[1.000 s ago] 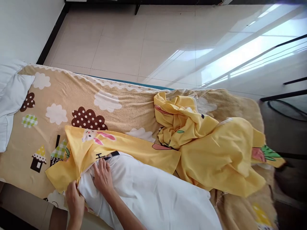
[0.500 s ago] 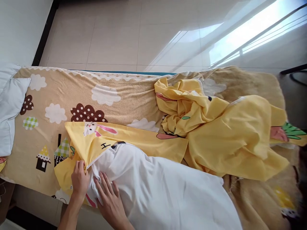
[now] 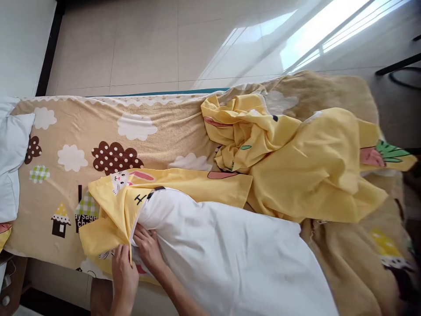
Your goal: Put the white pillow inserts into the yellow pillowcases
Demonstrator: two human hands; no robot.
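A yellow duvet cover (image 3: pixel 296 171) with rabbit and carrot prints lies bunched across a bed. A white duvet (image 3: pixel 237 254) sticks out of its open end at the near edge. My left hand (image 3: pixel 124 273) pinches the yellow cover's edge at the near left corner. Beside it, my right hand (image 3: pixel 149 248) is curled on the white duvet's corner, partly tucked under the cover's edge. Both forearms come in from the bottom of the frame.
The bed carries a tan sheet (image 3: pixel 98 131) printed with clouds, trees and houses. A white pillow (image 3: pixel 11 162) lies at the far left. A furry tan blanket (image 3: pixel 355 263) covers the right end. Beyond the bed is a tiled floor (image 3: pixel 148 44).
Both hands have shifted along the near edge; the left hand slid right along the cover's edge, and the right hand went from lying flat to curled on the duvet corner. The view drifted.
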